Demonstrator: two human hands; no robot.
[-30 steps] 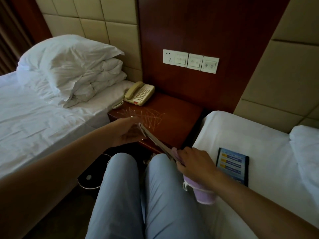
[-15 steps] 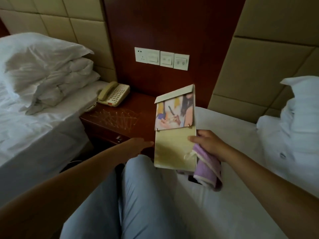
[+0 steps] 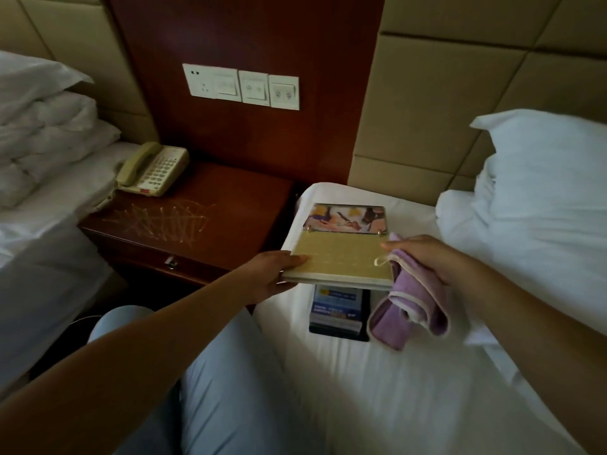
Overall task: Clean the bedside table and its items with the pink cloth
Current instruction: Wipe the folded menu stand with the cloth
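Observation:
A cream ring binder (image 3: 341, 257) with a colourful picture page lies flat, held over the right bed. My left hand (image 3: 272, 274) grips its left front corner. My right hand (image 3: 430, 257) holds its right edge together with the pink cloth (image 3: 407, 307), which hangs down from my fingers. The dark wooden bedside table (image 3: 230, 205) stands to the left, with pale scribble marks (image 3: 164, 221) on its top and a beige telephone (image 3: 151, 169) at its back left corner.
A blue card in a black stand (image 3: 338, 307) lies on the right bed's white sheet (image 3: 394, 389), partly under the binder. White pillows (image 3: 538, 178) lie on both beds. A switch panel (image 3: 243, 87) sits on the wall. My legs are at the bottom.
The binder went from upright in my right hand to flat over the right bed, and my left hand has taken hold of its left corner. The view shifted right.

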